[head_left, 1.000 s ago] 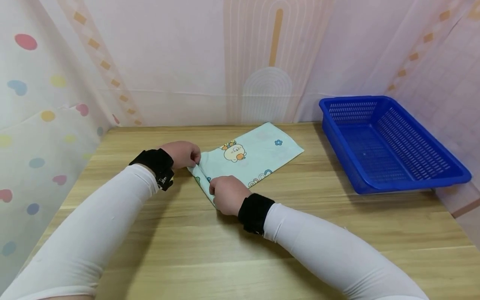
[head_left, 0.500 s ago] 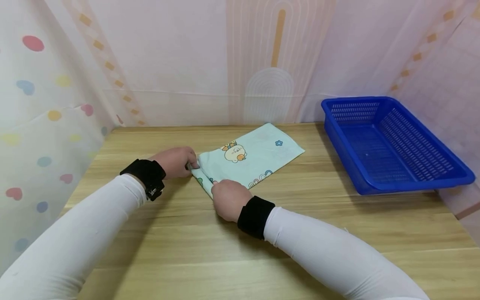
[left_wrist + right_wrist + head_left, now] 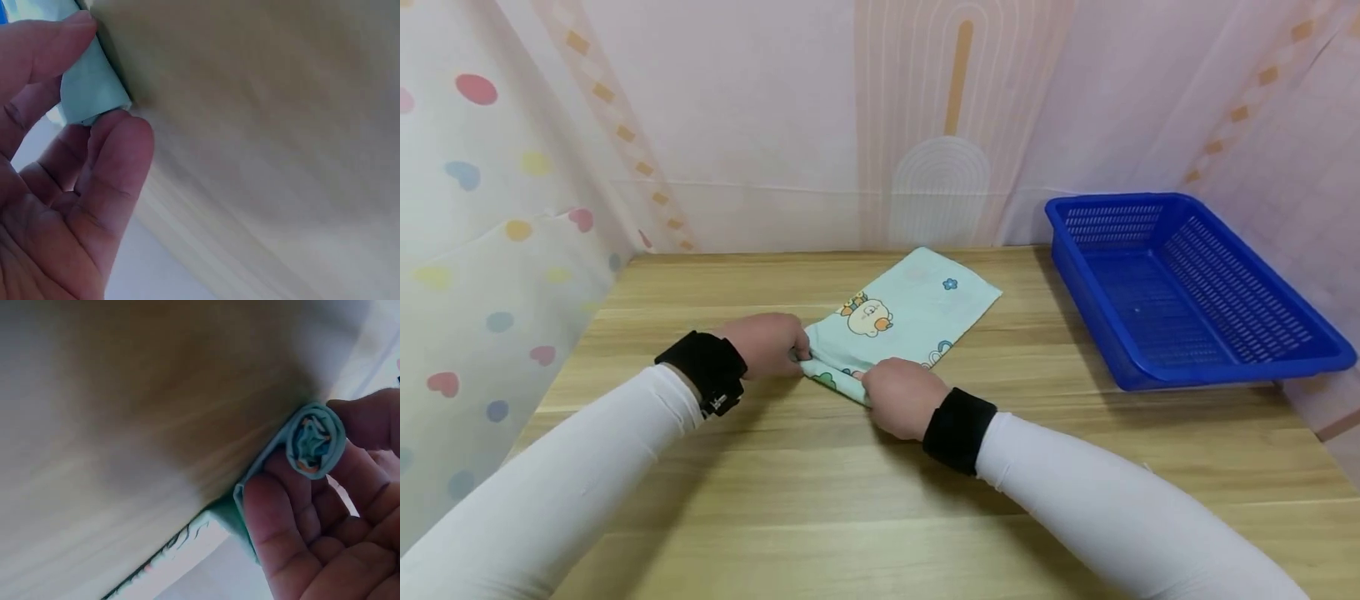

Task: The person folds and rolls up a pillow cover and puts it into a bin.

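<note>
A pale mint cloth [image 3: 917,300] with a cartoon bear and a blue flower lies slantwise on the wooden table, its near end rolled up. At the roll's left end my left hand [image 3: 769,343] pinches the fabric; in the left wrist view, thumb and fingers are around the mint end [image 3: 94,87]. My right hand [image 3: 904,398] grips the other end of the roll. Seen end-on in the right wrist view, the rolled cloth [image 3: 315,440] is a tight spiral between thumb and fingers, and the flat part runs off along the tabletop.
A blue plastic basket [image 3: 1217,367] with slotted sides stands at the table's right. Printed curtains [image 3: 737,125] hang behind and to the left of the wooden table [image 3: 820,517]. Both forearms wear white sleeves and black wrist straps.
Both hands have moved rightward with the rolled end. The cloth has turned a little, and its flat part has shifted slightly left at the far corner. The basket stays in place.
</note>
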Demonstrator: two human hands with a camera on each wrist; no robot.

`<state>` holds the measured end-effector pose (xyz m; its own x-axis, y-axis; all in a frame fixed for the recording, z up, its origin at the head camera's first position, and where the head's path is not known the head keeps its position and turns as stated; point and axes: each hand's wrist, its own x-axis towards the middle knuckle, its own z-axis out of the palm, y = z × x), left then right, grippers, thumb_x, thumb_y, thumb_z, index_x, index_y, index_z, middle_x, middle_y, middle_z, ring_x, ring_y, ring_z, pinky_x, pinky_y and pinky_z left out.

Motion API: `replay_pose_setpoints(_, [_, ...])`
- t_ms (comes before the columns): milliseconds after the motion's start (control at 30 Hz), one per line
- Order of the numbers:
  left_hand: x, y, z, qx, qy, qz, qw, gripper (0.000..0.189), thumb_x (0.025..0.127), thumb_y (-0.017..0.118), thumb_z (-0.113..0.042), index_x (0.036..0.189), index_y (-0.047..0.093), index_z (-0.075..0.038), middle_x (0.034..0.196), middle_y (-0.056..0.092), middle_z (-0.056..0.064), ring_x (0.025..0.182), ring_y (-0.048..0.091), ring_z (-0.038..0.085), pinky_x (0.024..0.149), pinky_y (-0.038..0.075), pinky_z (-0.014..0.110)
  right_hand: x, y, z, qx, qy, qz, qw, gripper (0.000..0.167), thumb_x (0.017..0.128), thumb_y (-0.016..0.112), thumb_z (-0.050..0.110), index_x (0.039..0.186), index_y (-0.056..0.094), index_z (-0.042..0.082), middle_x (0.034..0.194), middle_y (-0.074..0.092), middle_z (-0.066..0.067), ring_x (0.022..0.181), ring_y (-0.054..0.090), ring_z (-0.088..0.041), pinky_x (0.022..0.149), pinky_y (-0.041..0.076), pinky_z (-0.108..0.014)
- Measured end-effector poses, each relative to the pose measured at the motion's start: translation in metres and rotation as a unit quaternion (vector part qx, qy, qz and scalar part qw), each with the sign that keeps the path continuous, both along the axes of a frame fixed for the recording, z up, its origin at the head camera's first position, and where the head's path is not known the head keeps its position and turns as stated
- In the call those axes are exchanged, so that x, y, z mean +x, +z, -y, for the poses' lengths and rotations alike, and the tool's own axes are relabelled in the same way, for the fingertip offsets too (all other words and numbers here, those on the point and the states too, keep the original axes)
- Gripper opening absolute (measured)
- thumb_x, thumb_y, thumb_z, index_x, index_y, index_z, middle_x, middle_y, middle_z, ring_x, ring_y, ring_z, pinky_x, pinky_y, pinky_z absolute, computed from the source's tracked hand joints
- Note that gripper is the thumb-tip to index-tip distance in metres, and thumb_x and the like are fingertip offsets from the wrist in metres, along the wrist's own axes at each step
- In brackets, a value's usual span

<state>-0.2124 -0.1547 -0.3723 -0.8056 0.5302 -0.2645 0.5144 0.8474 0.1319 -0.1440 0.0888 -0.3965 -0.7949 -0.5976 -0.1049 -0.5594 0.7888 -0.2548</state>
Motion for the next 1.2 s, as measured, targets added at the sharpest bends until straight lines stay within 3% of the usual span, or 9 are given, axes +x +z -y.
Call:
replay_pose_setpoints(233, [0.023,-0.009,-0.035,-0.012,-0.024,-0.001,0.9996,0.007,0.092,0.078,-0.024,0.087,0.075,-0.02,0.083,0.065,-0.007,0.075,0.055,0.012,0.072,0.048,0.029,0.003,0.001,-0.044,0.029,-0.013,0.004,0.9995,0.015,0.097,0.065,0.005,0.085,0.071,0.011,0.073,0.06,0.001,0.068,0.051,-0.017,0.065,0.049,-0.031])
replay_pose_setpoints(367, [0.038,-0.015,-0.057,0.003,-0.037,-0.012,0.9992,0.018,0.094,0.078,-0.024,0.078,0.071,-0.021,0.074,0.059,-0.007,0.069,0.05,0.012,0.064,0.042,0.026,0.004,-0.002,-0.068,0.036,-0.023,0.007,0.9991,0.014,0.095,0.066,0.003,0.088,0.075,0.011,0.077,0.065,0.001,0.071,0.054,-0.018,0.074,0.053,-0.035])
replay_pose_setpoints(500, [0.053,-0.018,-0.078,0.015,-0.047,-0.01,0.9988,0.019,0.098,0.075,-0.023,0.08,0.07,-0.018,0.077,0.055,-0.004,0.07,0.049,0.013,0.065,0.042,0.026,0.008,-0.006,-0.09,0.021,-0.038,0.007,0.999,0.016,0.092,0.066,-0.001,0.09,0.078,0.009,0.086,0.073,-0.002,0.075,0.058,-0.016,0.08,0.057,-0.038])
replay_pose_setpoints(633, [0.064,-0.019,-0.092,0.02,-0.054,-0.016,0.9982,0.014,0.101,0.071,-0.022,0.089,0.075,-0.016,0.085,0.054,-0.003,0.072,0.05,0.012,0.07,0.046,0.025,0.019,-0.008,-0.108,0.0,-0.038,0.003,0.9993,0.014,0.09,0.067,-0.003,0.086,0.076,0.008,0.084,0.07,-0.001,0.071,0.056,-0.015,0.072,0.055,-0.035])
replay_pose_setpoints(733, [0.068,-0.02,-0.098,0.029,-0.058,-0.014,0.9978,0.014,0.102,0.069,-0.021,0.091,0.076,-0.016,0.086,0.055,-0.004,0.074,0.051,0.012,0.073,0.048,0.025,0.027,-0.009,-0.118,-0.006,-0.036,-0.004,0.9993,0.013,0.09,0.068,-0.003,0.086,0.073,0.008,0.082,0.065,0.0,0.07,0.053,-0.014,0.07,0.052,-0.033])
replay_pose_setpoints(833, [0.069,-0.019,-0.101,0.048,-0.047,0.009,0.9977,0.017,0.101,0.07,-0.02,0.085,0.074,-0.018,0.083,0.059,-0.005,0.074,0.052,0.013,0.074,0.048,0.028,0.031,-0.01,-0.126,-0.018,-0.04,0.002,0.999,0.015,0.09,0.067,-0.004,0.091,0.076,0.007,0.088,0.07,-0.001,0.074,0.056,-0.012,0.074,0.055,-0.033])
replay_pose_setpoints(1033, [0.068,-0.021,-0.098,0.101,-0.012,0.031,0.9943,0.019,0.098,0.075,-0.021,0.081,0.066,-0.023,0.076,0.059,-0.008,0.072,0.052,0.011,0.07,0.045,0.027,0.026,-0.009,-0.135,-0.031,-0.045,0.048,0.9973,0.018,0.094,0.067,-0.002,0.102,0.078,0.009,0.099,0.076,-0.001,0.085,0.064,-0.013,0.085,0.058,-0.038])
replay_pose_setpoints(1200, [0.069,-0.022,-0.098,0.121,0.01,0.04,0.9918,0.022,0.098,0.075,-0.021,0.079,0.065,-0.023,0.073,0.058,-0.009,0.07,0.052,0.011,0.068,0.044,0.027,0.017,-0.01,-0.139,-0.029,-0.046,0.076,0.9956,0.016,0.097,0.067,0.001,0.104,0.077,0.01,0.101,0.076,-0.001,0.087,0.065,-0.013,0.087,0.058,-0.038])
